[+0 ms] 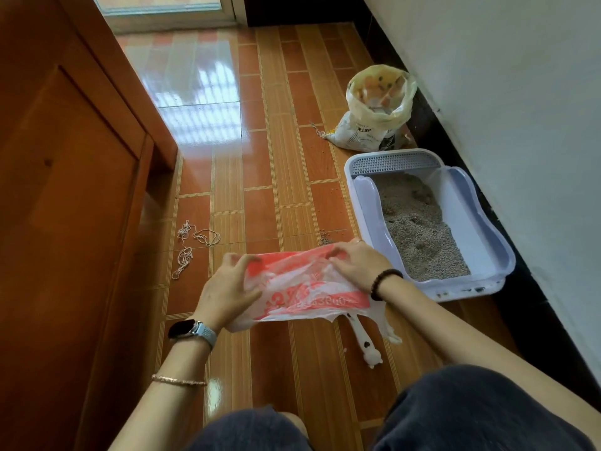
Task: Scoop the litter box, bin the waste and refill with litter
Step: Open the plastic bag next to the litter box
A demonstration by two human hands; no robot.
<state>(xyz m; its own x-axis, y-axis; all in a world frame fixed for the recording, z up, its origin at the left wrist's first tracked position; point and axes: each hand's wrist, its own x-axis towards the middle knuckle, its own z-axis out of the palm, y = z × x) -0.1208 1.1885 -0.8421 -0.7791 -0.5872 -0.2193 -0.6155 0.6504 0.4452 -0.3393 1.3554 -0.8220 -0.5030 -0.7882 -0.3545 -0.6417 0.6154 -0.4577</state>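
Red-and-white plastic bag (302, 288) stretched out, left hand (227, 288) and right hand (359, 265) each pinching a top edge! White scoop (366, 343) lies on the floor (270, 164) beneath; litter box (374, 216) just right, along the wall (504, 92); open room ahead.

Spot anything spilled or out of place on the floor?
Yes: litter grains lie scattered on the tiles beside the litter box, and a tangled string sits loose left of the plastic bag.

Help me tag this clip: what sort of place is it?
Probably a home, perhaps a hallway: a cat litter box sits on the glossy floor tiles, an opened litter bag stands beyond it, and a wooden cabinet faces them.
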